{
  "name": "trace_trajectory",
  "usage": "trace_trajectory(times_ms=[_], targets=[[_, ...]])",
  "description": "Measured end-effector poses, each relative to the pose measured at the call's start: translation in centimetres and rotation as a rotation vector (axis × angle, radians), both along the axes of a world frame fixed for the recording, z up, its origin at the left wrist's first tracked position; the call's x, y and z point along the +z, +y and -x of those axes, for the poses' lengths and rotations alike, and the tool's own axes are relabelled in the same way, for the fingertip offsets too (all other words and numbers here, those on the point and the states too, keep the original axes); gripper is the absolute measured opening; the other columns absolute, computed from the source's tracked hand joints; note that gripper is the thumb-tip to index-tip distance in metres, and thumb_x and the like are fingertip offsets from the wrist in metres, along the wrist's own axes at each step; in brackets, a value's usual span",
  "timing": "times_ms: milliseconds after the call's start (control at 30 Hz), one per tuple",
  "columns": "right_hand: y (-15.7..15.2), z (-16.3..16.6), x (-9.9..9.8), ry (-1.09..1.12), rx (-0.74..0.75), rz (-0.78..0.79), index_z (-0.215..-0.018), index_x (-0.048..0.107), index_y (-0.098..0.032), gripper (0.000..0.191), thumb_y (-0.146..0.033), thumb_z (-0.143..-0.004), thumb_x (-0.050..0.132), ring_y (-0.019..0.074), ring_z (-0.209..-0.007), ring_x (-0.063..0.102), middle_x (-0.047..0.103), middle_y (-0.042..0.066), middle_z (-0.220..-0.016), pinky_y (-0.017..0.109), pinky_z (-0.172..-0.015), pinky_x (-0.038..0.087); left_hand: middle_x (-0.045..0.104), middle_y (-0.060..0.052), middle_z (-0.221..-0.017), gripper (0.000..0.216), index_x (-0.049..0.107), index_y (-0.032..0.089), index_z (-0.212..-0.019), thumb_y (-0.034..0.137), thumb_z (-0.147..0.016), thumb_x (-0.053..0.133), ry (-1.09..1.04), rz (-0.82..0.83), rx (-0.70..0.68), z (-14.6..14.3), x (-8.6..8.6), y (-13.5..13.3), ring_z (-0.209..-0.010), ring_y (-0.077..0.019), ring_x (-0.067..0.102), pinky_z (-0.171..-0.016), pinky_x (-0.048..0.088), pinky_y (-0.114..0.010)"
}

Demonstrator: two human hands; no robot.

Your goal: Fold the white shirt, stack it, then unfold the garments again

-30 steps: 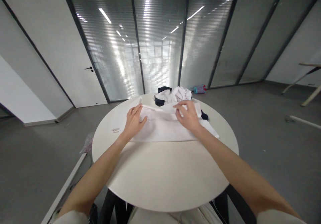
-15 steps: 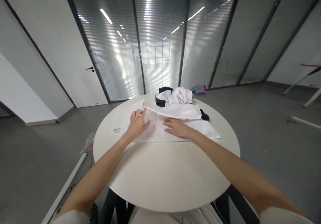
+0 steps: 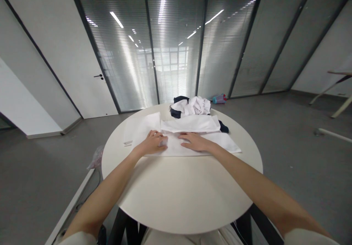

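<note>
A white cloth garment [image 3: 176, 146] lies partly folded across the round table, with a raised flap [image 3: 192, 123] along its far side. On the garment's left part rests my left hand [image 3: 152, 142], its fingers somewhat apart and pointing to the right. My right hand [image 3: 194, 141] lies flat on the cloth just below the flap, fingers spread and pointing left. Neither hand has cloth gripped in it. Behind the garment sits a crumpled pile of white clothing [image 3: 196, 106] with dark clothing [image 3: 176, 112] mixed in.
The round white table [image 3: 189, 193] has small pale strips [image 3: 128, 143] near its left side. A blue and red item [image 3: 219, 99] stands on the floor beyond. A plastic bag [image 3: 96, 159] lies at the left, close to a white bar [image 3: 73, 204].
My left hand has come down and nearer, off the flap's left end. The cloth there has dropped, with its left part spread toward the back. My right hand stays put.
</note>
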State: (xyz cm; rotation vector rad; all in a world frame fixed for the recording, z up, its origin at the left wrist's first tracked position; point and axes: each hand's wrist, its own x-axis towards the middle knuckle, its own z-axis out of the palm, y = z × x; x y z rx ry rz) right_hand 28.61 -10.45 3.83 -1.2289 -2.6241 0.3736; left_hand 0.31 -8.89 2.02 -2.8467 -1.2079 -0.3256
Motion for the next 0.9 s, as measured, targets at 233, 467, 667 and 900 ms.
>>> trace_trajectory(times_ms=[233,467,667,900], targets=[[0.23,-0.06,-0.24,0.035,-0.004,0.012,-0.136,0.061,-0.019,0.047,-0.039,-0.094,0.057,0.0357,-0.127,0.056,0.057,0.016,-0.143,0.052,-0.108,0.042,0.064,-0.007,-0.127,0.039,0.064,0.030,-0.124,0.049,-0.091,0.058,0.016,0.030,-0.001,-0.04,0.48,-0.21,-0.123,-0.0304,0.049,-0.110,0.030,-0.047],[-0.05,-0.04,0.09,0.013,-0.007,0.010,-0.138,0.059,-0.022,0.047,-0.041,-0.095,0.055,0.0350,-0.127,0.056,0.057,0.014,-0.143,0.051,-0.107,0.042,0.065,-0.006,-0.126,0.040,0.064,0.030,-0.126,0.049,-0.092,0.058,0.000,0.027,-0.015,-0.02,0.56,-0.37,-0.122,-0.0302,0.048,-0.111,0.030,-0.046],[-0.18,-0.02,0.30,0.030,0.002,0.013,-0.137,0.061,-0.020,0.047,-0.039,-0.094,0.055,0.0362,-0.127,0.056,0.057,0.015,-0.143,0.053,-0.107,0.042,0.065,-0.006,-0.126,0.040,0.064,0.029,-0.127,0.049,-0.092,0.057,0.008,0.026,-0.022,0.08,0.52,-0.25,-0.122,-0.0303,0.048,-0.111,0.030,-0.046],[-0.13,-0.01,0.19,0.037,-0.004,0.012,-0.136,0.062,-0.022,0.046,-0.040,-0.094,0.056,0.0354,-0.126,0.057,0.058,0.014,-0.142,0.052,-0.106,0.043,0.065,-0.006,-0.126,0.039,0.065,0.031,-0.125,0.049,-0.092,0.058,-0.002,0.027,-0.016,0.07,0.40,-0.21,-0.122,-0.0299,0.049,-0.111,0.030,-0.046]])
